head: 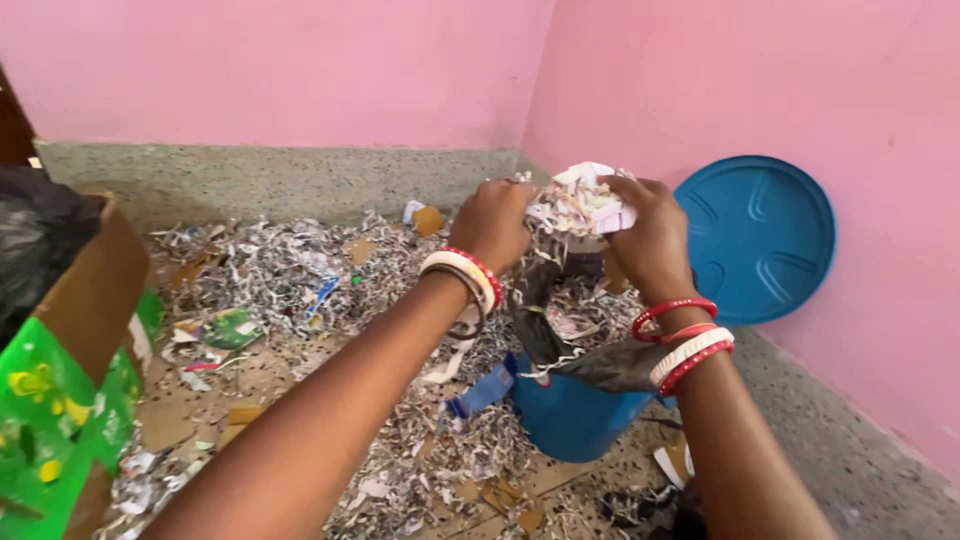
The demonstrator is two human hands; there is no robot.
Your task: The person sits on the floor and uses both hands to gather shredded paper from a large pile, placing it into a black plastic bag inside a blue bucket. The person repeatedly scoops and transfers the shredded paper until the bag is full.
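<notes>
We are holding a wad of shredded paper up at the centre of the frame, a little right, above the blue bucket. Our left hand is gripping the wad's left edge with its fingers clenched on the paper; our right hand is closing around its right side, also grasping paper. Both wrists are wearing red and white bangles.

The bucket is sitting at lower centre with a dark plastic liner draping over its rim. A round blue lid is leaning on the pink wall at the right of the frame. Shreds are covering the floor across the middle, and a green-printed cardboard box is standing at lower left.

We are judging the wad as very light, soft and loose: it squashes easily and sheds strips, so cupping it from both sides and underneath looks better than pinching one edge. Nothing fragile or slippery here.
</notes>
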